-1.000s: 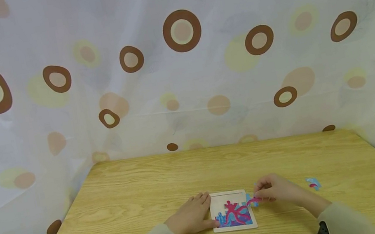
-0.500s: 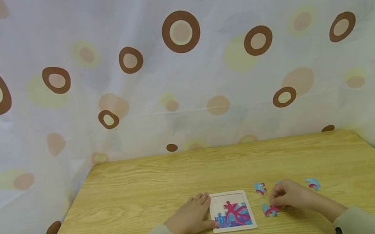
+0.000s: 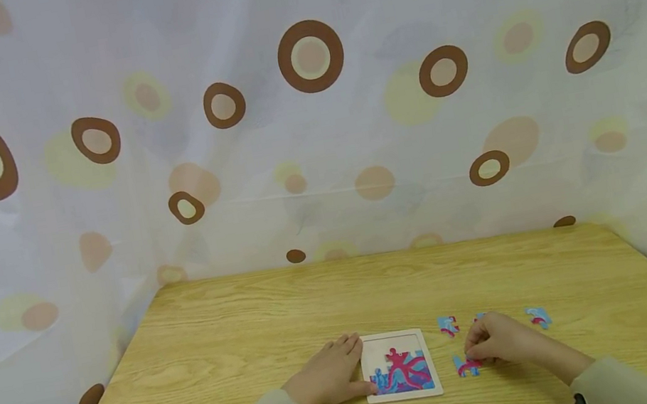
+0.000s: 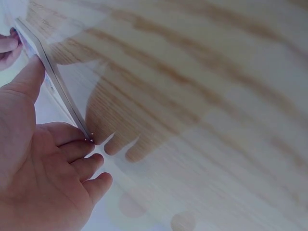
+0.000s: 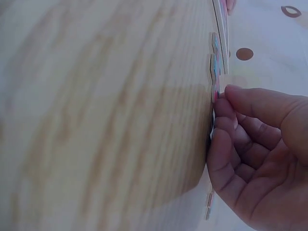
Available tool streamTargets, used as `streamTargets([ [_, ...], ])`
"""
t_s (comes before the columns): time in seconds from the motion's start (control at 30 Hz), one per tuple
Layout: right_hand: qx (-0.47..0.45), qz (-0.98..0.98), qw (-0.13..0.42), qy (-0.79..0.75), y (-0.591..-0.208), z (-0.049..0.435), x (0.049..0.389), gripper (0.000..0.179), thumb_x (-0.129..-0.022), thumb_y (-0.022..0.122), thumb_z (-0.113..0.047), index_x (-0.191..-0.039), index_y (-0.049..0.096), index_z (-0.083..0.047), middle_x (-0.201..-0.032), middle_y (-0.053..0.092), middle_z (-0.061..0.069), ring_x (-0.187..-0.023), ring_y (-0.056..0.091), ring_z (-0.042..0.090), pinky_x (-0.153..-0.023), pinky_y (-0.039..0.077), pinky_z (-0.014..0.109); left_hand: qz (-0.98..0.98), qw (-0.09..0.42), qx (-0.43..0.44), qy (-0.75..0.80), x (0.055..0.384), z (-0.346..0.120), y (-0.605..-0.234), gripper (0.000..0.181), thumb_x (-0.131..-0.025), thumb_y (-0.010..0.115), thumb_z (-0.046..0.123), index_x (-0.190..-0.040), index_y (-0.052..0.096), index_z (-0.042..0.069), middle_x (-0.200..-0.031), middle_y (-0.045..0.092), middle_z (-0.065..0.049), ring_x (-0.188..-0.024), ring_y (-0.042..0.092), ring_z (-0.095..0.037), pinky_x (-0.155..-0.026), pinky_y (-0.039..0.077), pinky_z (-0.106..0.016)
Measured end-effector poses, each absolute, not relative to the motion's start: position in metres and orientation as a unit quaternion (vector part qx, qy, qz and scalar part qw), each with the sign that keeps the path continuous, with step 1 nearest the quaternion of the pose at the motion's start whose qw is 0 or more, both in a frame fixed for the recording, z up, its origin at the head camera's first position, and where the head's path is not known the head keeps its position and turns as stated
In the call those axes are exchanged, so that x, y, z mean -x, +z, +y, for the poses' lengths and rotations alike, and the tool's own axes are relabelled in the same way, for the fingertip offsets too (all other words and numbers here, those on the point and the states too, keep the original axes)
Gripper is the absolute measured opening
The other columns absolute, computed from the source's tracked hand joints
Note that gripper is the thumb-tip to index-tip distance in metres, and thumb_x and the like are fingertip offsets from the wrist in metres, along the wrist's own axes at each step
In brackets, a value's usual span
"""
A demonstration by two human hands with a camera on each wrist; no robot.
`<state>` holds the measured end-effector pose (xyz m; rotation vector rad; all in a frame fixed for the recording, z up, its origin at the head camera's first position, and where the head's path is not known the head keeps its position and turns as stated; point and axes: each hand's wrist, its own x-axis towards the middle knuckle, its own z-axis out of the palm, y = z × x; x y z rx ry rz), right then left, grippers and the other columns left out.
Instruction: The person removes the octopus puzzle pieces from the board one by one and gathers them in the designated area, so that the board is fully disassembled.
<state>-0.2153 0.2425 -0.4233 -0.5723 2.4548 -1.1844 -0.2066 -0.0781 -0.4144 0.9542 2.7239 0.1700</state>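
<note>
Left hand (image 3: 331,375): fingers are extended and laid along the left side of the puzzle tray (image 3: 405,396); its lower left is touched by the thumb.
Right hand (image 3: 505,342): the right edge of a blue-and-pink piece (image 3: 466,367) is pinched between thumb and finger.
Pinched piece: placed on the table (image 3: 241,325), just right of the tray.
Tray picture (image 3: 406,374): lower part filled, upper part bare.
Loose pieces: one (image 3: 448,326) is seen behind the pinched piece, another (image 3: 538,317) farther right, a third (image 3: 480,315) partly hidden by the right hand.

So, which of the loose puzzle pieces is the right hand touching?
The piece nearest the person, just right of the puzzle frame: the right hand touches its right end. The other three loose pieces visible lie farther back.
</note>
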Motion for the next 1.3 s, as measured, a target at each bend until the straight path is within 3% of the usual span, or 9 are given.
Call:
streamTargets([
  [0.3, 0.199, 0.865, 0.180, -0.424, -0.421, 0.242, 0.214, 0.010, -0.085, 0.066, -0.009, -0.079, 0.066, -0.001, -0.066, 0.058, 0.002, -0.056, 0.048, 0.012, -0.047, 0.044, 0.023, 0.936, 0.126, -0.325, 0.056, 0.206, -0.078, -0.413, 0.080, -0.086, 0.051, 0.056, -0.143, 0.031, 0.002, -0.147, 0.029, -0.010, -0.135, 0.023, -0.023, -0.108, 0.021, -0.036],
  [0.53, 0.216, 0.847, 0.187, -0.449, -0.412, 0.236, 0.220, 0.013, -0.089, 0.059, -0.007, -0.087, 0.064, 0.006, -0.061, 0.049, 0.001, -0.048, 0.037, 0.006, -0.045, 0.034, 0.019, 0.936, 0.121, -0.326, 0.061, 0.208, -0.078, -0.417, 0.080, -0.086, 0.052, 0.056, -0.143, 0.032, 0.002, -0.147, 0.029, -0.010, -0.135, 0.023, -0.023, -0.108, 0.021, -0.036],
  [0.83, 0.246, 0.836, 0.170, -0.460, -0.405, 0.204, 0.225, 0.013, -0.087, 0.060, -0.002, -0.092, 0.062, 0.010, -0.075, 0.059, 0.009, -0.054, 0.044, 0.011, -0.046, 0.039, 0.020, 0.937, 0.122, -0.322, 0.064, 0.210, -0.078, -0.422, 0.081, -0.086, 0.051, 0.057, -0.143, 0.031, 0.003, -0.147, 0.028, -0.009, -0.135, 0.023, -0.022, -0.108, 0.021, -0.036],
  [1.1, 0.268, 0.859, 0.137, -0.413, -0.411, 0.173, 0.226, 0.015, -0.084, 0.066, -0.008, -0.096, 0.064, 0.002, -0.078, 0.058, 0.001, -0.065, 0.053, 0.016, -0.053, 0.047, 0.025, 0.939, 0.119, -0.316, 0.064, 0.210, -0.078, -0.422, 0.081, -0.085, 0.051, 0.057, -0.143, 0.032, 0.004, -0.147, 0.030, -0.008, -0.134, 0.024, -0.022, -0.108, 0.022, -0.036],
  [1.3, 0.280, 0.860, 0.136, -0.404, -0.418, 0.157, 0.224, 0.018, -0.082, 0.070, -0.008, -0.096, 0.064, 0.001, -0.077, 0.056, -0.001, -0.064, 0.052, 0.014, -0.053, 0.045, 0.022, 0.939, 0.119, -0.315, 0.066, 0.210, -0.078, -0.423, 0.081, -0.085, 0.051, 0.057, -0.143, 0.033, 0.003, -0.146, 0.030, -0.009, -0.134, 0.024, -0.022, -0.107, 0.023, -0.037],
])
